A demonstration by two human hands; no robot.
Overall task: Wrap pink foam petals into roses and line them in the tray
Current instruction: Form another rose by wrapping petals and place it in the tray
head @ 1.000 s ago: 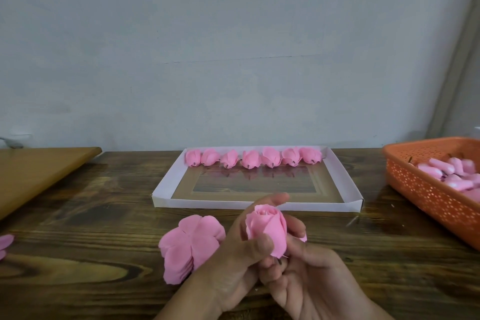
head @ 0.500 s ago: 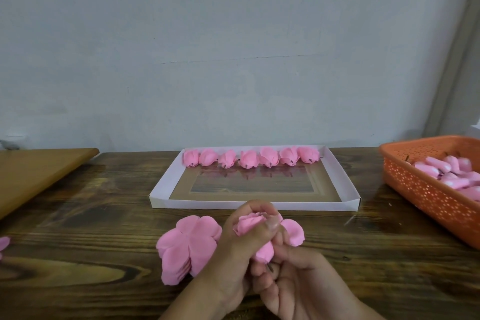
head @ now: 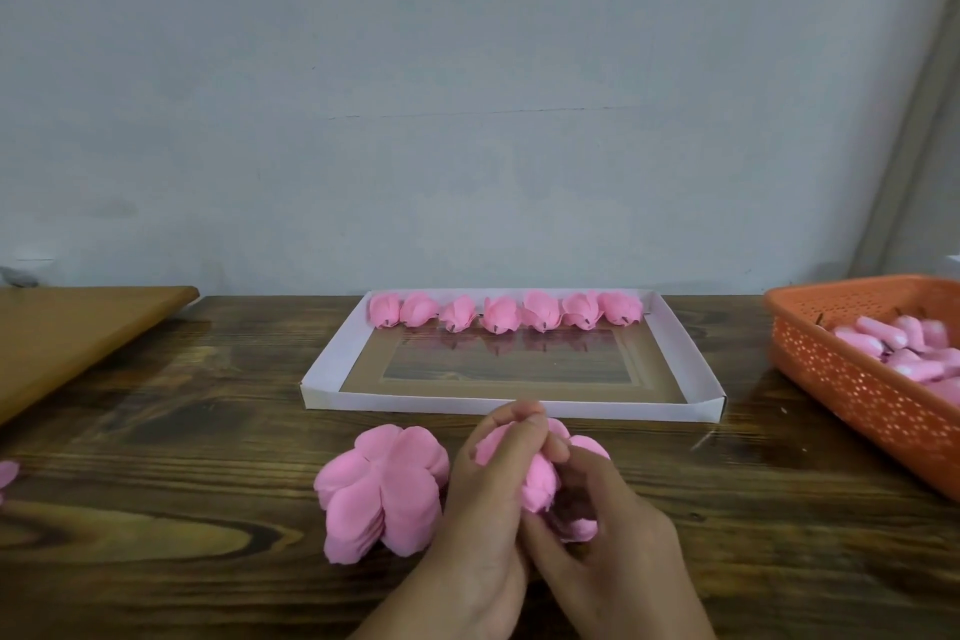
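A half-wrapped pink foam rose (head: 540, 481) is held between both hands just in front of the tray. My left hand (head: 488, 499) curls over its top and pinches the petals. My right hand (head: 608, 541) cups it from below and from the right, with one loose petal (head: 589, 447) sticking out. A stack of flat pink petal sheets (head: 382, 483) lies on the table left of my hands. The white tray (head: 332, 392) holds a row of several finished roses (head: 501, 312) along its far edge.
An orange perforated basket (head: 852, 379) with pink foam pieces stands at the right. A light wooden board (head: 67, 333) lies at the left. A stray pink petal (head: 6, 476) shows at the left edge. The wall stands right behind the tray.
The rose was upright and bare one second ago. My left hand has since closed over its top, and the rose has sunk lower between my hands, with a petal now out at the right.
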